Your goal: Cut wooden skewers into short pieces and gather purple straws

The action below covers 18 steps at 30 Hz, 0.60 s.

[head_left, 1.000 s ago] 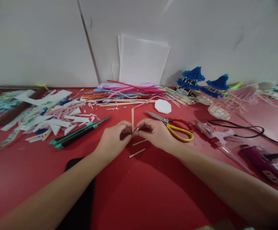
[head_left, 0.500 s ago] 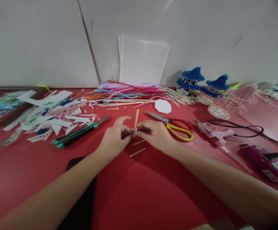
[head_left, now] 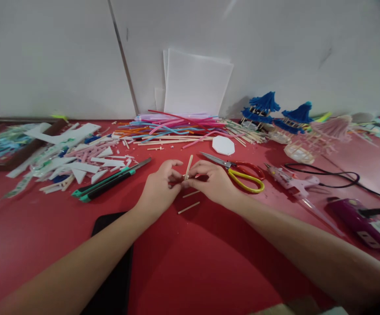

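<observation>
My left hand (head_left: 160, 186) and my right hand (head_left: 213, 180) meet over the red table, fingertips pinched around small wooden sticks. One pale stick (head_left: 189, 166) rises between them, leaning slightly right; the piece at its foot is mostly covered by my fingers. Just below my hands, a short stick (head_left: 189, 208) lies on the table, and another (head_left: 190, 194) lies partly under my right hand. Scissors (head_left: 238, 170) with red and yellow handles rest right of my right hand. A white octagonal piece (head_left: 223, 145) lies behind them.
Green-black cutter (head_left: 106, 183) and white scraps (head_left: 78, 166) lie left. A dark flat object (head_left: 111, 262) is under my left forearm. Colourful strips (head_left: 176, 127) lie at the back. Blue-roofed models (head_left: 264, 109), a glue gun (head_left: 296, 186) and a purple power block (head_left: 363, 223) stand right.
The raised stick has tilted further right and sits slightly lower between my fingers. My left fingers have closed in a little. The view has shifted slightly.
</observation>
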Tool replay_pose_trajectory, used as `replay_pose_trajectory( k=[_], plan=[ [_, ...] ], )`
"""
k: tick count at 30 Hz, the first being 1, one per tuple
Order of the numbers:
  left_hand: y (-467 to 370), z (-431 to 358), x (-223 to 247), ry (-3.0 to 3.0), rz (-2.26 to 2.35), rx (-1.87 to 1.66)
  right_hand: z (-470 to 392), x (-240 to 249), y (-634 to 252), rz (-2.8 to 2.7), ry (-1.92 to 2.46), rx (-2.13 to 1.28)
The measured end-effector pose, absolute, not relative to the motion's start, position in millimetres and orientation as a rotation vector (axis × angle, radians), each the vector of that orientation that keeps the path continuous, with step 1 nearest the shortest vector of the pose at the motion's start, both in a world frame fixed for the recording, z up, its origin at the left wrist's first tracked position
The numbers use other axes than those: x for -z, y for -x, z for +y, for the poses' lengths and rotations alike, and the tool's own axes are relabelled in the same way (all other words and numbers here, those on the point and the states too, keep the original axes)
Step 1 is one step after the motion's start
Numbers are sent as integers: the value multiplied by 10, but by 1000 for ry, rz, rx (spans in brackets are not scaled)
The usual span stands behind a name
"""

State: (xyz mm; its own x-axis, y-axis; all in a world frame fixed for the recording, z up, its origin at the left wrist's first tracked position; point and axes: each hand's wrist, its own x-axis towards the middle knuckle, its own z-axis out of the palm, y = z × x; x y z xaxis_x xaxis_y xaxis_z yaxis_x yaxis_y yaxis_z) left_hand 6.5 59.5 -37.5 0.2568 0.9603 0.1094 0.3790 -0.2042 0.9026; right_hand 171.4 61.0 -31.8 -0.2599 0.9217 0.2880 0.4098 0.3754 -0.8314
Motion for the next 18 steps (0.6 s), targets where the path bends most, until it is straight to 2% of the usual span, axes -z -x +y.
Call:
replay_pose_trajectory(
  k=[12, 15, 18],
  plan=[
    [-37, 639, 372, -1831, 1169, -845, 615, 314, -1742, -1921, 1159, -905],
    [-39, 644, 393, -1803, 1134, -865, 652, 165, -1874, -2128, 1192, -704],
    [-39, 635, 397, -1790, 1124, -917, 678, -32, -2112, -2342, 1357, -273]
  ],
)
